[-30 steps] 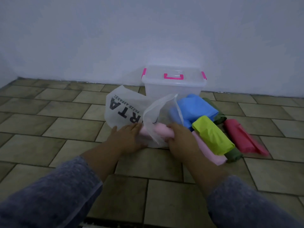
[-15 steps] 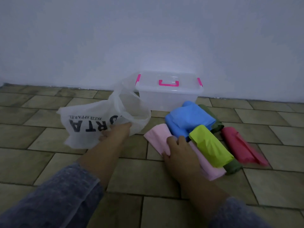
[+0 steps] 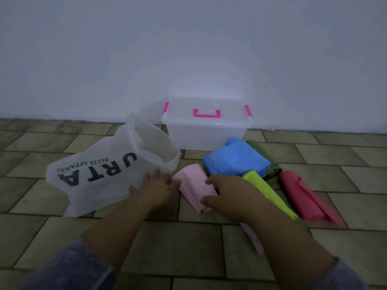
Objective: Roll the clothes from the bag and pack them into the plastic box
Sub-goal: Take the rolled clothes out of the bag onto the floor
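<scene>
Operator: left hand (image 3: pixel 155 190) and right hand (image 3: pixel 229 195) bare, forearms bare too, both arms in a blue-grey fuzzy-knit top, left sleeve (image 3: pixel 69 266) and right sleeve (image 3: pixel 345 277) ending partway up the forearm, near edge.

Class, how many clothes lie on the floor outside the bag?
5: pink between left hand and right hand, blue before the box, olive behind blue, lime beside pink, red rightmost. More may hide in the bag.

Single view only: head-worn, wide-angle, set above and behind both forearms. Faces forward and down. Takes in tiled floor (image 3: pixel 188 243) at close range across lower half, white wall (image 3: pixel 188 49) across upper half — plastic box (image 3: pixel 206 132) at their junction, farther off.
</scene>
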